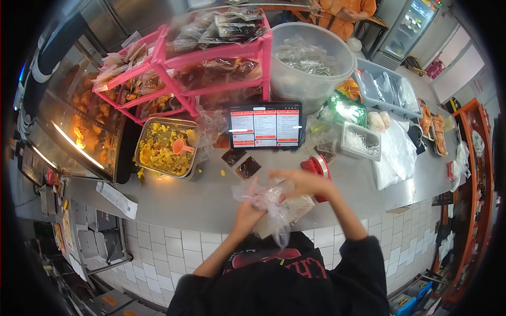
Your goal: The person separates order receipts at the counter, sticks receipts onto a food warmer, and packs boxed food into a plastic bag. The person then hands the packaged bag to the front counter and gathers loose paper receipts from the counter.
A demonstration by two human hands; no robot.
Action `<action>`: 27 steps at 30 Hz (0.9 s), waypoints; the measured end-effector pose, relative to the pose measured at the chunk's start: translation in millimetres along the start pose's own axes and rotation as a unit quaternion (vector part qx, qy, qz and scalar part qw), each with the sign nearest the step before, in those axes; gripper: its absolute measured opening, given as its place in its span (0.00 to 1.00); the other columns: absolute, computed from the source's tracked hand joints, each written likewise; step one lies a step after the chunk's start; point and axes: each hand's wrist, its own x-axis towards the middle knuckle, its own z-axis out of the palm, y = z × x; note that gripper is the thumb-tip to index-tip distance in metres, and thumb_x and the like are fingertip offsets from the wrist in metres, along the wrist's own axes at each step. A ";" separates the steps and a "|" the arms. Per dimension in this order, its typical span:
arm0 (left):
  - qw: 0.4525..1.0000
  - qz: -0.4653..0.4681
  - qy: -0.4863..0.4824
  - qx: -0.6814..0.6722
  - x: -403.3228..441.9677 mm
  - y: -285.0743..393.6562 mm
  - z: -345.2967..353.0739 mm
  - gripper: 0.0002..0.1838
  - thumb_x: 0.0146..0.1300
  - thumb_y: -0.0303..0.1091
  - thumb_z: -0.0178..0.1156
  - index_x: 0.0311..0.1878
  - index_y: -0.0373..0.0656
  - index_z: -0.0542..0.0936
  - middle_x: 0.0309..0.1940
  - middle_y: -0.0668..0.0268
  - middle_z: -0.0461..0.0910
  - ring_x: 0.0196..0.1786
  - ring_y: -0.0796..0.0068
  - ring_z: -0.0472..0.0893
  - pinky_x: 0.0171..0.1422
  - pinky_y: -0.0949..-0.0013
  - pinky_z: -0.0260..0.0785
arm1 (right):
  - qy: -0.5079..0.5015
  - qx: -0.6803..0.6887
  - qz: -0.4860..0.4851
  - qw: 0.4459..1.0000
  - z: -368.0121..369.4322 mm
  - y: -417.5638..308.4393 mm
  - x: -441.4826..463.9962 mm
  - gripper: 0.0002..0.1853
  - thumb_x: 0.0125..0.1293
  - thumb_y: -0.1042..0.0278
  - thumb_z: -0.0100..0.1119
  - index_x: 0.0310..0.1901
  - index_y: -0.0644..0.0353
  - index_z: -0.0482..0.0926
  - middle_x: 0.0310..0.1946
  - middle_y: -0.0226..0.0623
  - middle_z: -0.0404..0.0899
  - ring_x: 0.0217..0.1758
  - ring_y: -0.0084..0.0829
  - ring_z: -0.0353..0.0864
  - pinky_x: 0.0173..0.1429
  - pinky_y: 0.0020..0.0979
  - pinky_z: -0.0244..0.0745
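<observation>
My left hand (247,215) is closed around the lower part of a clear plastic bag (271,203), over the front edge of the steel counter. Across the top of the bag reaches my right hand (301,183), its fingers blurred; whether they grip the plastic cannot be made out. Just beyond the right hand sits a red tape dispenser (314,167), partly hidden by it. A beige paper piece (299,209) with print lies beneath the hands. Two dark sauce packets (248,168) rest on the counter past the bag.
A tablet (265,126) stands behind the packets. To its left are a tray of yellow food (164,150) with a scoop and a pink rack (211,60). A large tub (311,84), a white-filled container (361,141) and plastic bags (396,160) occupy the right. Another person (348,13) stands behind.
</observation>
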 end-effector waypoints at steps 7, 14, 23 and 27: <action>0.978 0.182 0.046 0.090 1.6 -33.6 8.8 0.17 0.41 0.21 0.60 0.40 0.44 0.77 0.38 0.63 0.72 0.49 0.63 0.70 0.52 0.63 0.64 | 0.270 -0.541 0.015 0.796 -40.3 85.4 63.0 0.26 0.51 0.62 0.60 0.50 0.63 0.66 0.57 0.53 0.62 0.68 0.49 0.49 0.67 0.51 0.45; 0.963 0.213 0.024 0.164 5.3 -38.6 9.1 0.16 0.38 0.24 0.58 0.34 0.52 0.82 0.33 0.71 0.74 0.45 0.66 0.71 0.52 0.64 0.64 | 0.284 -0.384 0.015 0.878 -54.1 51.3 7.8 0.13 0.50 0.67 0.55 0.37 0.64 0.73 0.38 0.49 0.75 0.53 0.46 0.69 0.58 0.44 0.61; 0.966 0.195 0.036 0.167 1.9 -44.6 11.9 0.15 0.37 0.24 0.59 0.33 0.53 0.82 0.29 0.70 0.72 0.45 0.67 0.71 0.51 0.63 0.63 | 0.508 -0.367 0.343 0.699 -116.6 153.7 -132.1 0.06 0.43 0.79 0.58 0.27 0.64 0.76 0.26 0.47 0.75 0.34 0.45 0.75 0.39 0.38 0.69; 0.948 0.232 -0.029 0.216 2.5 -45.5 3.9 0.14 0.45 0.30 0.61 0.38 0.43 0.76 0.41 0.61 0.70 0.49 0.62 0.70 0.52 0.63 0.61 | 0.522 -0.328 0.341 0.710 -124.1 147.5 -139.3 0.03 0.46 0.76 0.56 0.24 0.66 0.75 0.24 0.50 0.76 0.31 0.47 0.77 0.37 0.40 0.71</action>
